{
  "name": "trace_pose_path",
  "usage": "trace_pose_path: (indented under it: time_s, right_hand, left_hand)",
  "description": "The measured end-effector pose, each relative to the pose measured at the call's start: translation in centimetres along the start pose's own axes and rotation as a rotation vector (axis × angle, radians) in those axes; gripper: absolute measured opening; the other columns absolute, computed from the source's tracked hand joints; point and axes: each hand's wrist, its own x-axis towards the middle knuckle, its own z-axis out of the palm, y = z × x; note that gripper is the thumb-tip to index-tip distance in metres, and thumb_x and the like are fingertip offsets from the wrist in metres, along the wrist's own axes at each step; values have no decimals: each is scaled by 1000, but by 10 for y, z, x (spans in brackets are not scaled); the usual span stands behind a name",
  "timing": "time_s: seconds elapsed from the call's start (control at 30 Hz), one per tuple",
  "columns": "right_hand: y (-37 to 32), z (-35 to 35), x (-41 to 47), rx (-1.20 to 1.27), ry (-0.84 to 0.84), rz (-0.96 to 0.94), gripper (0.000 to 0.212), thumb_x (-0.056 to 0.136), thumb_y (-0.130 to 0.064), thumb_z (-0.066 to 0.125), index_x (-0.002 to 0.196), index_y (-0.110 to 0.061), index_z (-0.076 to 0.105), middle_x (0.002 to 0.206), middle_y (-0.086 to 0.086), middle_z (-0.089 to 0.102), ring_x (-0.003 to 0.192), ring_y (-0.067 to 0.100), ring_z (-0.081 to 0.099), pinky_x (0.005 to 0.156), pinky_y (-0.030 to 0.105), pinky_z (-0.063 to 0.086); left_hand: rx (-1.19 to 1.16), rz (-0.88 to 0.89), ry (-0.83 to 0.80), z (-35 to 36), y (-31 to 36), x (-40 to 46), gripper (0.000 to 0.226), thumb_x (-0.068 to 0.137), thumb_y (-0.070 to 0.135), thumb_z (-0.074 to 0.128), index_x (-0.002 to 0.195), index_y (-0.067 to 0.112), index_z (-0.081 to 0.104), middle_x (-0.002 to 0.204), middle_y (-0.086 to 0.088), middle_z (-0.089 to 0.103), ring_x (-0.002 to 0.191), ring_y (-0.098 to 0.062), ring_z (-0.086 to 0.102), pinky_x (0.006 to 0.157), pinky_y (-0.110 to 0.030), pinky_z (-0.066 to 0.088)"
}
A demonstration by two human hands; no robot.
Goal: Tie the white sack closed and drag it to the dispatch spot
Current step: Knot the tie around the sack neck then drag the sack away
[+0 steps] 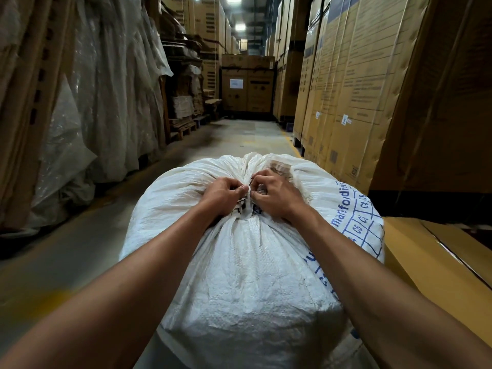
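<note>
A large, full white woven sack [239, 275] with blue print on its right side stands on the aisle floor right in front of me. Its mouth is gathered into a bunch at the top. A white tie strip [248, 206] runs around the gathered neck between my hands. My left hand [223, 194] has its fingers curled on the tie and bunched fabric from the left. My right hand [274, 194] pinches the tie from the right. The knot itself is partly hidden by my fingers.
A concrete aisle [239, 134] runs ahead with a yellow line on the right. Tall cardboard boxes [354, 83] line the right side, a flat carton [439, 262] lies beside the sack. Plastic-wrapped goods [87, 102] and pallets stand on the left. Stacked boxes [247, 86] close the far end.
</note>
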Motion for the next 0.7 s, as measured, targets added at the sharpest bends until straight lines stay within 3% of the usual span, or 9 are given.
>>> trace_pose_path:
  time_s: [0.13,0.23,0.37,0.5,0.63,0.7]
  right_hand:
    - [-4,6,-2,-22,61,14,12,99,-39,61,95,-28,63,115,-12,57,96,17,62,77,37,55]
    - [-7,7,-2,-39,78,29,14,101,-37,58,96,-24,59,113,-8,55,94,20,61,77,38,51]
    - [-9,7,-4,-29,69,54,16,104,-38,53,98,-23,52,110,-6,51,91,22,56,73,35,39]
    - [-13,5,-4,-17,113,151,19,105,-38,45,99,-20,49,100,0,57,85,27,57,67,38,38]
    - [-20,4,-2,-3,177,192,18,108,-36,41,104,-19,45,86,3,63,73,28,60,60,37,39]
    - [-23,1,3,-9,202,213,18,109,-36,39,106,-19,41,77,0,57,67,25,58,53,33,34]
  left_hand:
    - [-52,12,-45,-10,6,-6,35,81,61,71,85,28,83,82,-1,81,81,-18,72,88,-44,60]
    - [-89,22,-75,-18,11,-9,32,80,48,70,91,21,85,84,-5,81,80,-19,71,84,-41,60]
    - [-238,-26,-115,-25,15,-10,20,96,19,76,104,3,82,77,-3,73,72,-15,62,64,-22,51]
    - [-278,17,-107,-23,10,-8,25,94,19,82,108,0,77,93,-18,77,81,-17,67,76,-29,53]
    - [-209,22,7,-17,21,-5,15,94,19,82,108,12,79,85,2,74,53,4,60,54,-17,47]
    - [-52,57,75,-14,33,-1,14,93,23,82,107,24,83,90,10,76,60,3,65,56,-17,50]
